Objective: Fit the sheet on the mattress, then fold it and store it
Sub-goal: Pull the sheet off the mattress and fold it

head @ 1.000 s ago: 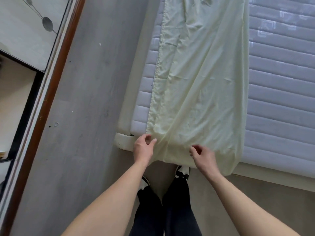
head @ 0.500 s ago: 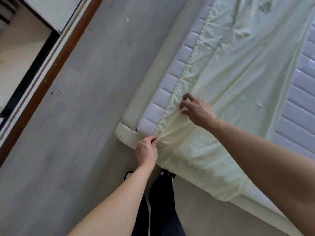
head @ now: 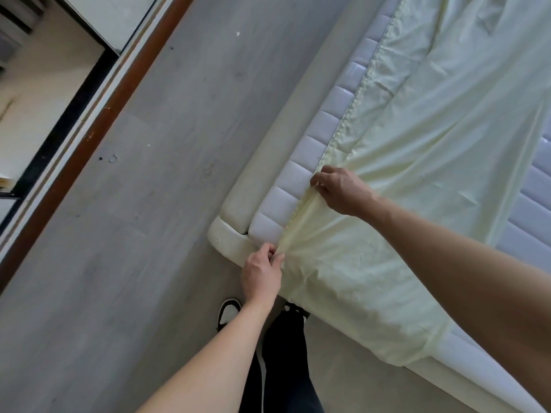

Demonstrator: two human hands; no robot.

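Pale yellow, the sheet (head: 417,180) lay spread over part of the quilted white mattress (head: 301,177), its gathered edge running along the mattress's left side and its near end hanging over the foot of the bed. A strip of bare mattress showed between that edge and the padded bed frame (head: 253,186), and more of it showed to the right of the sheet.

At the mattress's near corner the left hand (head: 262,275) pinched the sheet's edge, fingers and thumb curled tight on a bunch of cloth just beside the frame's corner. A little farther up the same edge the right hand (head: 340,189) gripped the hem, fingers curled over it, knuckles up. The cloth between the two hands was drawn into narrow folds, and creases fanned out from each grip across the sheet.

Below the hands stood the person's dark trouser legs (head: 286,353) and a black-and-white shoe (head: 228,312) on the grey floor (head: 134,234). A brown wooden strip (head: 98,114) crossed the floor diagonally at the left, with a dark-framed opening beyond it.
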